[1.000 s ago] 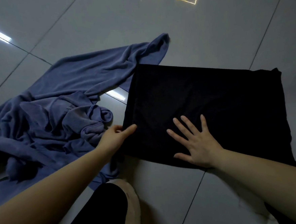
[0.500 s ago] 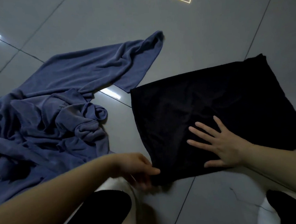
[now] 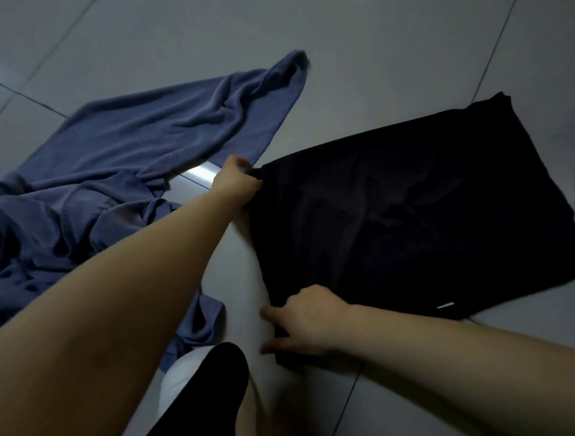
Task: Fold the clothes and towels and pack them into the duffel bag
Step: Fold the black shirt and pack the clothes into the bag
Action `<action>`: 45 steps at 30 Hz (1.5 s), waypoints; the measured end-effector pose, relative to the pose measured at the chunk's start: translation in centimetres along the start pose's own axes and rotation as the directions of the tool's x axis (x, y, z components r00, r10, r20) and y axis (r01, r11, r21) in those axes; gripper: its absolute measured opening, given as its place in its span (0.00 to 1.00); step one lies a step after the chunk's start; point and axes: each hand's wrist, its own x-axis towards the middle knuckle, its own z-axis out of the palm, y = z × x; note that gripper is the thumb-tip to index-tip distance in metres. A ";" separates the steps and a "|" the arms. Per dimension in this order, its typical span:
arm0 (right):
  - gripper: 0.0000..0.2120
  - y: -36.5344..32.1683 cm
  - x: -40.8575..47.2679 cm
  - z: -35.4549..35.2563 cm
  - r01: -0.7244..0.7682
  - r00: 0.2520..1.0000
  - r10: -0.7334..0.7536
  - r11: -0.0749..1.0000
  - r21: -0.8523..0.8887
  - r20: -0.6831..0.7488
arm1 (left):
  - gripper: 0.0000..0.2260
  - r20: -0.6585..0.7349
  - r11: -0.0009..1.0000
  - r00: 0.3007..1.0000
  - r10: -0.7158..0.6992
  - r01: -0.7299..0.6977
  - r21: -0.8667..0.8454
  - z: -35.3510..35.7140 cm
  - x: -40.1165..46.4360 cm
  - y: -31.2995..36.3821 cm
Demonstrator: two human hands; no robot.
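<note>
While both hands work the same short edge of the black garment (image 3: 414,209), best read as a fold about to be carried across. Lies flat on the tiled floor (image 3: 370,58), already doubled into a rough rectangle, long axis running from that gripped edge away toward the far right corner. Left hand (image 3: 236,184) at the far corner of the edge, fingers curled and pinching the cloth — thumb side hidden, so the exact hold cannot be told. Right hand (image 3: 306,318) at the near corner of the same edge, knuckles up, fingers bent over the hem, index finger stretched out past the cloth onto the tile; appears to grip rather than merely press, though fingertips are tucked out of sight. From both sets of fingers the whole body of the garment lies to the right, so the likely move is a lift and sweep rightward over the long axis, halving it. Beside the black garment, to its left and just apart from it, a crumpled blue garment (image 3: 106,182) — not yet folded. Past the black garment's right end, a dark shape at the frame edge, too cut off to name. No duffel bag in view.
</note>
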 end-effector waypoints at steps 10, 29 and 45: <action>0.08 -0.3 -0.8 0.0 -0.234 0.972 0.237 0.952 0.198 0.012 | 0.12 0.003 0.805 0.955 0.297 -0.251 0.538 0.0 -1.6 0.0; 0.28 -2.5 -2.3 -1.2 -0.179 0.965 0.229 0.228 0.957 0.126 | 0.16 -0.126 0.889 0.991 -0.039 -0.024 -0.457 -10.0 -4.9 -5.2; 0.23 10.6 -14.5 1.6 -0.294 0.870 0.411 -0.005 0.956 0.270 | 0.09 0.198 0.854 0.876 0.440 -0.340 -0.395 3.8 -7.2 12.8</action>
